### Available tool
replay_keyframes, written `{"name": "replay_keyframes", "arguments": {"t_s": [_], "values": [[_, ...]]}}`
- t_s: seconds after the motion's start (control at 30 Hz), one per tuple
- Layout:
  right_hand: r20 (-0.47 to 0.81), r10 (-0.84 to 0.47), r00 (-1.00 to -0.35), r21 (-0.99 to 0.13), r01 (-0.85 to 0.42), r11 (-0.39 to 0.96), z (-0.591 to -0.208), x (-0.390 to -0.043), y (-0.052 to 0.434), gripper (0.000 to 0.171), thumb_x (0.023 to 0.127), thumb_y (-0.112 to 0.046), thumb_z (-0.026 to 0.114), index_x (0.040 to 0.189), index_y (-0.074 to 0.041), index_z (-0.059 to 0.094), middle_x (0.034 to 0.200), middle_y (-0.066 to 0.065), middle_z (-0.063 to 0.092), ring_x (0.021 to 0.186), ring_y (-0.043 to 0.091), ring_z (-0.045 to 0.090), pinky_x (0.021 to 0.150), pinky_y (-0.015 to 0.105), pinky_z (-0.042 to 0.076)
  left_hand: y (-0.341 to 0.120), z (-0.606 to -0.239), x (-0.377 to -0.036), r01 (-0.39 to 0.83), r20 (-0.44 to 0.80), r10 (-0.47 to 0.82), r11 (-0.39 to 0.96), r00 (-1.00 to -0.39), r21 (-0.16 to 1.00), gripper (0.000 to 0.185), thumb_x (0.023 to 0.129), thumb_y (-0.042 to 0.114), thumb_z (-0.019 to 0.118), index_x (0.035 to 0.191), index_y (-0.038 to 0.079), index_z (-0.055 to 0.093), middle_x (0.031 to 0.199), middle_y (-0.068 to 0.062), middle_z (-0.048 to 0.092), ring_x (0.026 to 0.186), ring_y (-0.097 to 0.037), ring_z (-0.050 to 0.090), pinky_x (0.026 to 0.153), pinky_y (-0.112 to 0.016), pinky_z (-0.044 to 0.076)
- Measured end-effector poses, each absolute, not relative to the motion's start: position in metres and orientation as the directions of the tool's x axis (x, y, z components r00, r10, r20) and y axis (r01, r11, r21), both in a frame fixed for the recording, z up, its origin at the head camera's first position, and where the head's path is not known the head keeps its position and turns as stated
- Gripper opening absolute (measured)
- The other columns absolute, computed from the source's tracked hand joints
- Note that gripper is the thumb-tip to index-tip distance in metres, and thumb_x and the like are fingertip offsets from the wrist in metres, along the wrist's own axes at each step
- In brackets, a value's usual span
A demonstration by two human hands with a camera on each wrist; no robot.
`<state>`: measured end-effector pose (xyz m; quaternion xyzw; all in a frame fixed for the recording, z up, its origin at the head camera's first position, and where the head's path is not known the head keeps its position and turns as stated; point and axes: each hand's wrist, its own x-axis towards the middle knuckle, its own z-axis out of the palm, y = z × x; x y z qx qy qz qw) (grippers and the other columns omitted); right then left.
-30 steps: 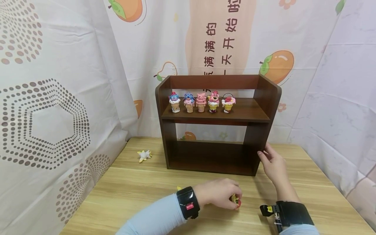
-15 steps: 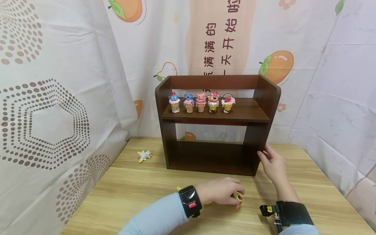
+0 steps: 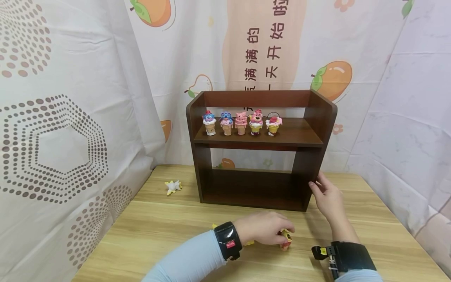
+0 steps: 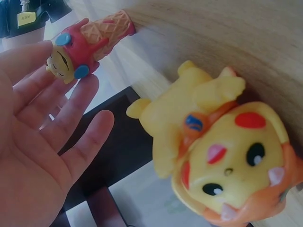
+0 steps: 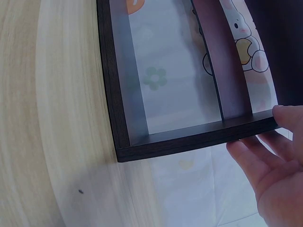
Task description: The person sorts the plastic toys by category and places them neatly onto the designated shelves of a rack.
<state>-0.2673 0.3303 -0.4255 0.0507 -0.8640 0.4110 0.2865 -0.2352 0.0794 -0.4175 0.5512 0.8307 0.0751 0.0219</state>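
Observation:
My left hand (image 3: 266, 230) is low over the wooden table (image 3: 158, 223), and its fingertips pinch the head end of a small cone figure (image 3: 284, 239). The left wrist view shows that figure (image 4: 87, 42), a waffle cone with a red and yellow head, lying between two fingertips (image 4: 47, 47). A yellow animal toy (image 4: 222, 156) lies on the table close beside the palm, mostly hidden under my wrist in the head view. My right hand (image 3: 325, 196) rests with straight fingers (image 5: 255, 156) against the right side panel of the dark wooden shelf (image 3: 317, 117).
Several cone figures (image 3: 241, 123) stand in a row on the shelf's upper board. A small white and yellow toy (image 3: 173, 187) lies on the table left of the shelf. Printed curtains (image 3: 70, 117) hang close around the table on three sides.
The left hand has shifted slightly and turned the cone figure at its fingertips, so the figure now tilts out beyond the fingers. The right hand has stayed on the shelf.

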Motion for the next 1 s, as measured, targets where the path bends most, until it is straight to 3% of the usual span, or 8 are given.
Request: {"name": "replay_keyframes", "arguments": {"t_s": [0.5, 0.77, 1.0], "values": [[0.528, 0.155, -0.835, -0.686, -0.312, 0.657, -0.4243, -0.2655, 0.3297, 0.05, 0.104, -0.019, 0.06, 0.153, -0.013, 0.049, 0.137, 0.024, 0.06, 0.115, 0.042, 0.063, 0.075, 0.001, 0.038, 0.0788, -0.4175, -0.235, 0.925, 0.07, 0.927, 0.357, -0.368, 0.133, 0.028, 0.096, 0.024, 0.072, 0.123, 0.024, 0.071, 0.111, 0.019, 0.065, 0.086, 0.01, 0.053, 0.076, -0.006, 0.04], [0.525, 0.149, -0.838, -0.682, -0.309, 0.663, -0.4245, -0.266, 0.3316, 0.05, 0.105, -0.021, 0.058, 0.153, -0.014, 0.048, 0.137, 0.024, 0.059, 0.116, 0.043, 0.063, 0.075, 0.001, 0.038, 0.08, -0.4169, -0.235, 0.892, 0.057, 0.891, 0.449, -0.451, 0.056, 0.029, 0.096, 0.042, 0.07, 0.123, 0.03, 0.072, 0.107, 0.022, 0.065, 0.087, 0.011, 0.052, 0.074, -0.01, 0.043], [0.527, 0.146, -0.837, -0.688, -0.319, 0.652, -0.4248, -0.2662, 0.3309, 0.05, 0.104, -0.02, 0.059, 0.153, -0.015, 0.048, 0.137, 0.025, 0.058, 0.116, 0.044, 0.062, 0.075, 0.001, 0.039, 0.0773, -0.4175, -0.2338, 0.885, 0.05, 0.884, 0.461, -0.465, 0.064, 0.028, 0.095, 0.043, 0.071, 0.12, 0.03, 0.072, 0.108, 0.022, 0.065, 0.09, 0.01, 0.052, 0.075, -0.01, 0.043]]}}
